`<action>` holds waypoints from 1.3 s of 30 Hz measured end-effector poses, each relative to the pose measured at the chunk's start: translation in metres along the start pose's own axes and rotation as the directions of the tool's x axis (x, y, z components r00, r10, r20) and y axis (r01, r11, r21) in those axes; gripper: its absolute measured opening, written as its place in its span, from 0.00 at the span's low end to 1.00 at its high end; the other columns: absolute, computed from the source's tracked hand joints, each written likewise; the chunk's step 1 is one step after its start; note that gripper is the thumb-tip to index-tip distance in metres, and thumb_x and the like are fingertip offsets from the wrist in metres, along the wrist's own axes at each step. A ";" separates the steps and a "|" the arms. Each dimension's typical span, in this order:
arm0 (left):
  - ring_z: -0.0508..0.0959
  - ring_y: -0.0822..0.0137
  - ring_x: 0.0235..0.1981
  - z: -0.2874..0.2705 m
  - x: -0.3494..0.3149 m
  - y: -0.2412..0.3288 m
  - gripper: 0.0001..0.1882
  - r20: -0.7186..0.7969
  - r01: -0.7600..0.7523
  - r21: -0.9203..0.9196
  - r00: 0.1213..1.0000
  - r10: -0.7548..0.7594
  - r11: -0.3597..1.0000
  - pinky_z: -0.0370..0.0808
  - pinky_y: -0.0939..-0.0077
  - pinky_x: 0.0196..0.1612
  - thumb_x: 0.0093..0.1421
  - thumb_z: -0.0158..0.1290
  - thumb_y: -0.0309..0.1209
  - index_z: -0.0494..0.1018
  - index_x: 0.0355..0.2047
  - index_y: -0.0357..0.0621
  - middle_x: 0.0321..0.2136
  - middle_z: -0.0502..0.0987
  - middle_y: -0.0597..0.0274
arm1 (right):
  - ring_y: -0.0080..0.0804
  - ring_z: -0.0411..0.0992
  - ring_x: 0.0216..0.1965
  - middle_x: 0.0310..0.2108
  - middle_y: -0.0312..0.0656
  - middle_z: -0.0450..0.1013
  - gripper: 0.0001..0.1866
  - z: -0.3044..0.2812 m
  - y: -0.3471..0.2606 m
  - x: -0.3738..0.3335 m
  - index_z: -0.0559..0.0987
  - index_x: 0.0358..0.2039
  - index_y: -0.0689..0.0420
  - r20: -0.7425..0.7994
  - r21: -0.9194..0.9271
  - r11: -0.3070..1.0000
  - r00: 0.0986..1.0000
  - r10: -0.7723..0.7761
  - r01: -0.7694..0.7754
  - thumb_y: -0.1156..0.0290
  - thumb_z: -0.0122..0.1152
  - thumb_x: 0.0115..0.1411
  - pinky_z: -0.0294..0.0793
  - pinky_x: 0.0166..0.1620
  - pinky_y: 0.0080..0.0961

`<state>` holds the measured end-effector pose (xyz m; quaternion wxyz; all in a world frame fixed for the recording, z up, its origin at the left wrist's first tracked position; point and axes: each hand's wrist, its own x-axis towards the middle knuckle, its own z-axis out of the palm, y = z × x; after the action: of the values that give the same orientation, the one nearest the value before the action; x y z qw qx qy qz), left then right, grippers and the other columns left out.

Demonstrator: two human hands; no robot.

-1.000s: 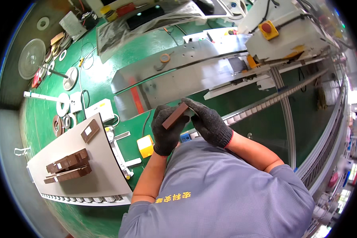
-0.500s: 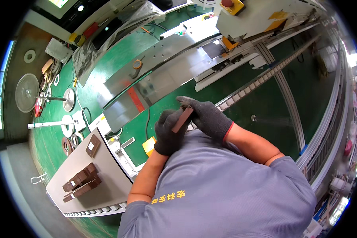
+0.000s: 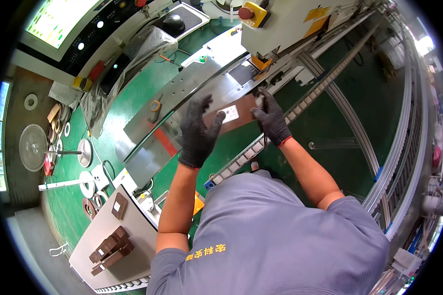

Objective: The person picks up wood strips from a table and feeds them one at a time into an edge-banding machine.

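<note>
A brown rectangular panel [image 3: 244, 110] with a white label is held above the metal bed of the machine [image 3: 205, 84], its broad face toward me. My right hand [image 3: 272, 119], in a dark glove with a red cuff, grips the panel's right end. At the left end, my left hand [image 3: 200, 132], gloved too, has its fingers spread, and its thumb overlaps the panel close to the label. Whether that thumb presses on the panel, I cannot tell.
Several brown panels [image 3: 112, 246] are piled on a light table [image 3: 138, 233] at lower left, a single one [image 3: 118, 205] apart. A caliper-like tool [image 3: 155, 109] lies on the metal bed. A roller rail [image 3: 251, 151] crosses before me. A red stop button [image 3: 246, 13] tops the machine.
Both hands have moved forward and apart, carrying the panel from near my body to above the metal bed. The panel's labelled face now shows. My left hand's fingers have spread.
</note>
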<state>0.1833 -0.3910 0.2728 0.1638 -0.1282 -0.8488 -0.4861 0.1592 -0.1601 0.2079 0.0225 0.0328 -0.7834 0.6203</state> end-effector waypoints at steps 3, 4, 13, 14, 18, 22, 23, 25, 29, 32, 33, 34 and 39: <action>0.80 0.65 0.40 0.027 -0.015 -0.011 0.18 0.174 0.237 -0.108 0.961 -0.217 0.965 0.77 0.70 0.46 0.58 0.62 0.31 0.74 0.47 0.38 0.41 0.79 0.54 | 0.30 0.74 0.25 0.40 0.45 0.72 0.36 0.005 0.026 -0.005 0.59 0.66 0.53 -0.118 0.357 0.892 0.934 0.338 -0.278 0.78 0.59 0.59 0.78 0.26 0.28; 0.80 0.64 0.40 0.044 -0.019 -0.021 0.18 0.204 0.245 -0.082 0.953 -0.224 0.966 0.76 0.71 0.47 0.59 0.61 0.32 0.74 0.48 0.38 0.41 0.79 0.54 | 0.30 0.75 0.25 0.45 0.49 0.71 0.37 0.015 0.038 -0.006 0.57 0.67 0.53 -0.156 0.439 0.858 0.918 0.365 -0.266 0.79 0.59 0.58 0.78 0.26 0.27; 0.79 0.66 0.41 0.135 -0.006 -0.082 0.20 0.324 0.542 -0.443 0.839 -0.437 0.714 0.76 0.70 0.46 0.55 0.55 0.27 0.71 0.48 0.33 0.38 0.79 0.51 | 0.41 0.70 0.54 0.56 0.54 0.68 0.53 0.051 0.084 0.019 0.54 0.68 0.60 -0.346 -0.053 0.961 0.907 0.238 -0.272 0.69 0.77 0.45 0.70 0.58 0.33; 0.79 0.66 0.41 0.137 -0.003 -0.083 0.20 0.355 0.578 -0.441 0.815 -0.458 0.687 0.76 0.71 0.46 0.54 0.54 0.26 0.71 0.48 0.32 0.39 0.79 0.51 | 0.41 0.70 0.55 0.57 0.54 0.68 0.54 0.051 0.084 0.024 0.55 0.68 0.61 -0.343 -0.100 0.946 0.903 0.258 -0.308 0.69 0.78 0.44 0.71 0.57 0.33; 0.79 0.65 0.41 0.146 0.013 -0.072 0.19 0.311 0.531 -0.412 0.846 -0.434 0.740 0.75 0.71 0.48 0.54 0.54 0.25 0.71 0.47 0.33 0.39 0.79 0.51 | 0.44 0.71 0.55 0.58 0.56 0.67 0.56 0.042 0.092 0.045 0.56 0.67 0.62 -0.374 -0.158 0.940 0.899 0.227 -0.303 0.67 0.80 0.42 0.72 0.56 0.35; 0.77 0.54 0.49 0.166 0.015 -0.088 0.20 0.275 0.510 -0.373 0.858 -0.433 0.775 0.72 0.65 0.55 0.51 0.56 0.26 0.72 0.46 0.36 0.44 0.78 0.46 | 0.49 0.73 0.51 0.54 0.56 0.69 0.54 0.033 0.096 0.056 0.57 0.66 0.61 -0.369 -0.104 0.962 0.908 0.197 -0.251 0.67 0.79 0.41 0.73 0.53 0.38; 0.77 0.54 0.49 0.173 0.012 -0.099 0.20 0.257 0.478 -0.342 0.876 -0.409 0.809 0.72 0.64 0.56 0.51 0.57 0.27 0.72 0.46 0.37 0.44 0.77 0.47 | 0.48 0.73 0.50 0.52 0.55 0.70 0.53 0.031 0.098 0.060 0.58 0.65 0.61 -0.370 -0.121 0.960 0.909 0.193 -0.253 0.68 0.79 0.41 0.73 0.53 0.37; 0.77 0.58 0.47 0.186 0.023 -0.093 0.21 0.239 0.380 -0.261 0.916 -0.322 0.887 0.72 0.66 0.54 0.52 0.57 0.27 0.71 0.47 0.38 0.42 0.77 0.52 | 0.45 0.73 0.48 0.50 0.52 0.70 0.51 0.017 0.110 0.067 0.59 0.64 0.61 -0.396 -0.159 0.948 0.897 0.194 -0.275 0.69 0.78 0.42 0.73 0.52 0.36; 0.78 0.56 0.46 0.213 0.041 -0.085 0.23 0.137 0.196 -0.108 0.974 -0.180 0.975 0.73 0.64 0.54 0.50 0.59 0.30 0.70 0.47 0.39 0.42 0.77 0.53 | 0.35 0.73 0.47 0.47 0.46 0.71 0.44 -0.008 0.125 0.082 0.61 0.60 0.61 -0.353 -0.067 0.982 0.925 0.141 -0.176 0.73 0.75 0.44 0.74 0.49 0.31; 0.77 0.52 0.49 0.231 0.068 -0.059 0.25 0.249 0.372 -0.055 0.904 -0.348 0.927 0.72 0.62 0.55 0.48 0.59 0.30 0.70 0.49 0.40 0.43 0.77 0.50 | 0.31 0.73 0.45 0.45 0.43 0.72 0.40 -0.033 0.158 0.104 0.63 0.57 0.59 -0.305 0.317 0.938 0.922 0.237 -0.136 0.74 0.74 0.45 0.75 0.47 0.29; 0.77 0.51 0.50 0.240 0.075 -0.052 0.26 0.254 0.350 -0.081 0.912 -0.321 0.933 0.72 0.61 0.55 0.48 0.59 0.30 0.70 0.49 0.41 0.44 0.77 0.49 | 0.30 0.73 0.44 0.44 0.43 0.72 0.39 -0.041 0.178 0.111 0.63 0.57 0.58 -0.289 0.529 0.843 0.914 0.285 -0.095 0.74 0.74 0.45 0.75 0.46 0.28; 0.76 0.50 0.51 0.249 0.083 -0.049 0.26 0.249 0.330 -0.105 0.922 -0.297 0.938 0.72 0.61 0.55 0.48 0.59 0.30 0.70 0.49 0.41 0.45 0.77 0.48 | 0.30 0.73 0.44 0.43 0.42 0.72 0.37 -0.049 0.188 0.119 0.64 0.56 0.58 -0.289 0.596 0.800 0.912 0.292 -0.067 0.74 0.73 0.46 0.75 0.45 0.28; 0.76 0.48 0.51 0.290 0.130 -0.039 0.23 0.352 0.280 -0.281 0.920 -0.173 0.918 0.73 0.59 0.54 0.52 0.56 0.28 0.70 0.50 0.41 0.47 0.77 0.48 | 0.34 0.73 0.46 0.42 0.40 0.73 0.26 -0.118 0.228 0.163 0.70 0.50 0.57 -0.401 0.174 0.983 0.907 0.131 -0.065 0.74 0.69 0.51 0.74 0.48 0.31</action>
<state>0.0056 -0.1509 0.1570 -0.0577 -0.1302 -0.7811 -0.6079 -0.0221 0.0035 0.0259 0.1526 -0.1360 -0.7105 0.6734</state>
